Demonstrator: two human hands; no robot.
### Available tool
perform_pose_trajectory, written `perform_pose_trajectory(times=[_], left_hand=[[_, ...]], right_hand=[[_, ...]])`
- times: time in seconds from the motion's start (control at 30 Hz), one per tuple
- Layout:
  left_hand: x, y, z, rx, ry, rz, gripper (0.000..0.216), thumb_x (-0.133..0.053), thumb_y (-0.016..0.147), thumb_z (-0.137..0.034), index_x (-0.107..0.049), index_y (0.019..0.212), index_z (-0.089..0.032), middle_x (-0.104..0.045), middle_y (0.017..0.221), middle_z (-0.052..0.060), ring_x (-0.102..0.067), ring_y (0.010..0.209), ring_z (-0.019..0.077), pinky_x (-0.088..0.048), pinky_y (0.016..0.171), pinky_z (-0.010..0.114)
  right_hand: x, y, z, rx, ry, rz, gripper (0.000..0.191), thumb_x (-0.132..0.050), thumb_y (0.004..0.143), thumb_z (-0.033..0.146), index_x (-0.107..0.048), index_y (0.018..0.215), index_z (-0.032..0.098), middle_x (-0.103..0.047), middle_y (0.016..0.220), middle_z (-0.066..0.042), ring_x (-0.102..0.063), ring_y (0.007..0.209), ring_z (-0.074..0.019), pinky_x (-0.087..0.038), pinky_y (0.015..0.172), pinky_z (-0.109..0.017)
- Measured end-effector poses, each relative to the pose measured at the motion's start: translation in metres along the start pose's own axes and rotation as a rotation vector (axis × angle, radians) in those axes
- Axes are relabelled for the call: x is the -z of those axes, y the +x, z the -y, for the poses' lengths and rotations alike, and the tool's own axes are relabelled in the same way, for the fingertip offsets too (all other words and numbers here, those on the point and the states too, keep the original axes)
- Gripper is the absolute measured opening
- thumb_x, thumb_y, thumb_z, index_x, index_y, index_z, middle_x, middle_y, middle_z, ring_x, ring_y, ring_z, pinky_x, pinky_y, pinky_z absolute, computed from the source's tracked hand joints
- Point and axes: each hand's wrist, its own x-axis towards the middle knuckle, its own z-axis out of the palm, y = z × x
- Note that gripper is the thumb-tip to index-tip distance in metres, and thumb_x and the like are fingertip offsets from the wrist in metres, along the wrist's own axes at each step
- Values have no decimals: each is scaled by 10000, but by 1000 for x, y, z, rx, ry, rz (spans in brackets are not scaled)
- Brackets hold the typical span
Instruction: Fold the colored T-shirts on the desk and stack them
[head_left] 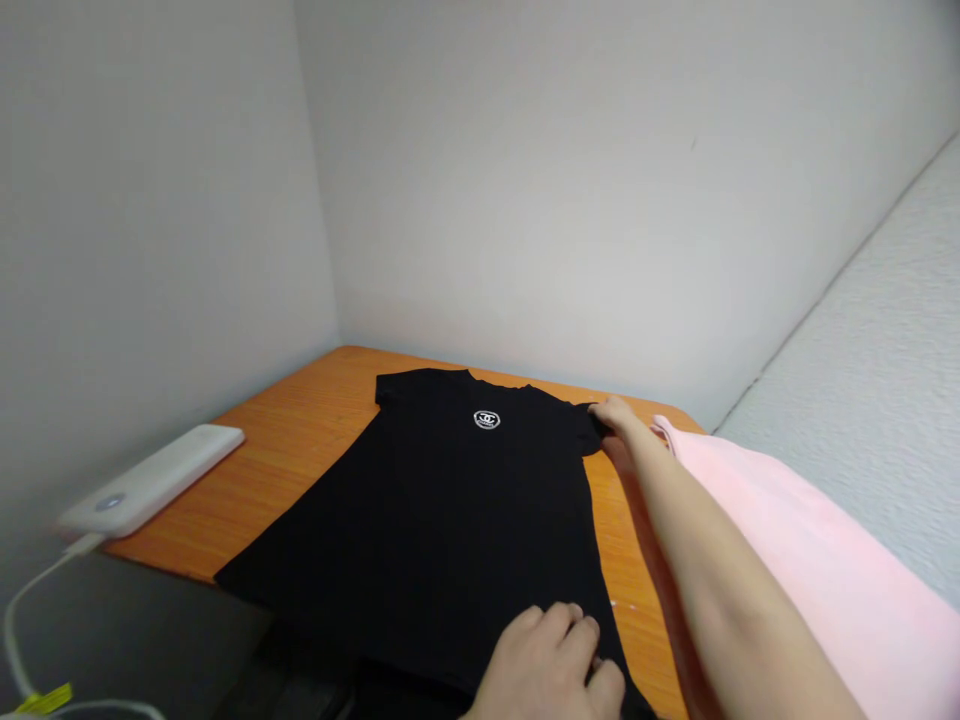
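At far left I see a white, smooth, slab-shaped power bank [154, 480] with its cable [30, 600] trailing off the orange wood-grain table [300, 440], well apart from the work. In the middle the black shirt [442, 510] lies flat and face up, soft and matte with a small round white logo [487, 419], and my left hand [551, 665] rests curled on its near hem. My right hand [615, 412] pinches the far right sleeve beside a pink cloth [810, 560]; I judge a fold is starting, calling for that sleeve to be drawn inward.
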Motion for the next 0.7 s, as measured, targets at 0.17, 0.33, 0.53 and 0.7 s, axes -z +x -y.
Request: perform_pose_trajectory(times=[0.17, 0.33, 0.53, 0.7], left_hand=[[38, 8, 7, 290, -274, 183, 83, -608, 817, -220, -534, 853, -210, -631, 871, 17, -602, 767, 180, -471, 600, 271], [42, 8, 4, 437, -426, 297, 159, -586, 805, -203, -519, 950, -209, -670, 846, 9, -626, 668, 174, -468, 575, 263], [34, 8, 4, 484, -470, 295, 169, -606, 798, -285, -532, 920, -194, -697, 777, 37, -640, 600, 193, -405, 500, 252], [59, 14, 11, 680, -817, 136, 180, -617, 743, -245, -444, 784, -216, -526, 571, -46, -474, 415, 90, -284, 392, 186]], right_hand=[[32, 7, 0, -58, 92, 28, 167, -708, 835, 253, -608, 859, 122, -580, 683, 0, -523, 572, -95, -444, 534, -207], [37, -12, -12, -153, 156, 163, 175, -692, 763, 125, -558, 653, 148, -489, 487, 27, -486, 455, -104, -413, 467, -209], [33, -25, -4, -203, 198, 130, 209, -588, 778, 58, -538, 595, 146, -446, 421, 11, -459, 392, -116, -359, 394, -207], [41, -28, 39, -118, 390, 13, 139, -536, 811, 33, -573, 744, 149, -416, 471, 54, -426, 386, -78, -388, 401, -175]])
